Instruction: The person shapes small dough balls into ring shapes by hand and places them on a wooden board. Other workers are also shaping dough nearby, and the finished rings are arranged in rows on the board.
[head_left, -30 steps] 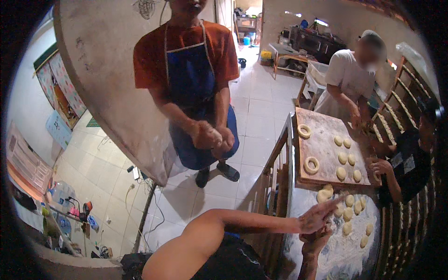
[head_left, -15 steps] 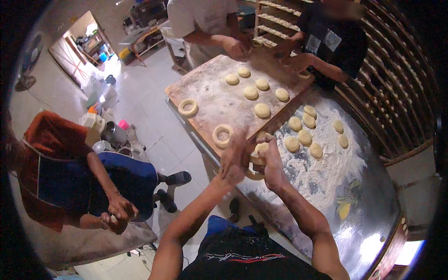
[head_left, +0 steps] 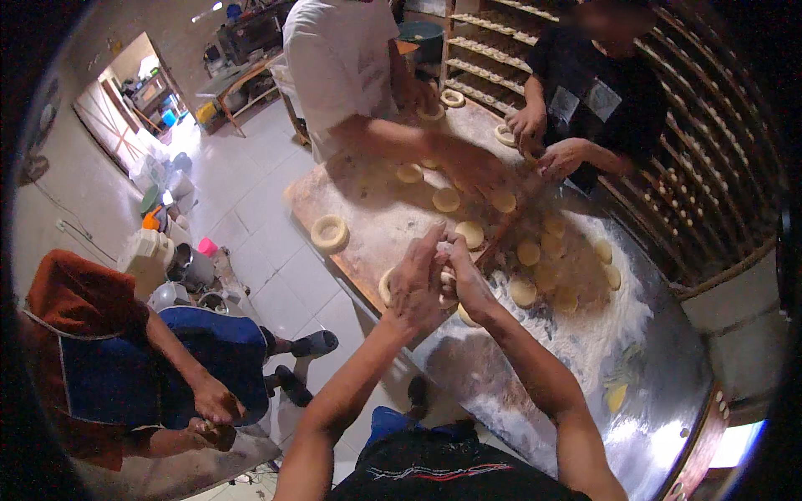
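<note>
My left hand (head_left: pixel 418 284) and my right hand (head_left: pixel 464 280) are pressed together over the near part of the floured wooden board (head_left: pixel 369 221), fingers curled around pale dough (head_left: pixel 447 280) that is mostly hidden between them. A dough ring (head_left: pixel 387 286) lies partly behind my left hand, and another ring (head_left: pixel 329 233) sits at the board's left side. Several flat dough rounds (head_left: pixel 469 235) are on the board. More rounds (head_left: pixel 523 291) lie on the flour-dusted metal table (head_left: pixel 668 367), to the right of my hands.
A co-worker in white (head_left: pixel 338 67) reaches across the board; another in black (head_left: pixel 610 125) works at its right end. A person in an orange shirt and blue apron (head_left: pixel 100 376) stands at left. Racks of dough (head_left: pixel 702 167) stand behind; containers (head_left: pixel 192 267) line the left floor.
My view has swung toward the board and table. My hands remain together around dough. The white-shirted co-worker has reached an arm across the board, where more rings now show at the far end.
</note>
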